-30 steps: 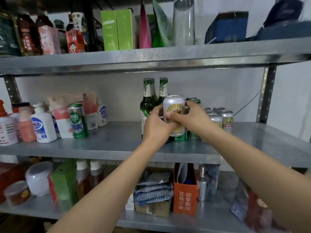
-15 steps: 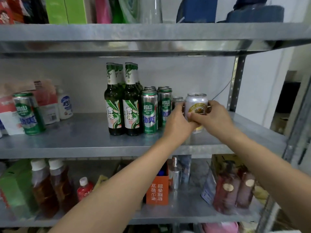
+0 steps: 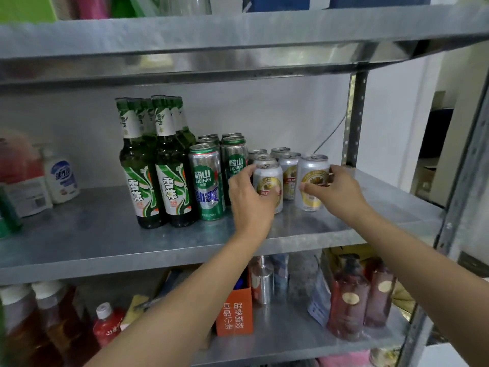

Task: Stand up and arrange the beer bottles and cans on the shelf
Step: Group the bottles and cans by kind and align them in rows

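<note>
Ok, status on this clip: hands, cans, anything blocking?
Left hand on front silver can. Right hand on rightmost silver can. All upright on shelf. Nothing blocking.

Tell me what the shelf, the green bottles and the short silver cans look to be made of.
Shelf: grey sheet metal, likely galvanised steel, with a dull mottled sheen and a punched upright.
Green bottles: dark green glass by the look, glossy and see-through at the shoulders, with paper-like labels.
Short silver cans: probably aluminium, with a satin printed body, a bright rim and a pull-tab top.
</note>
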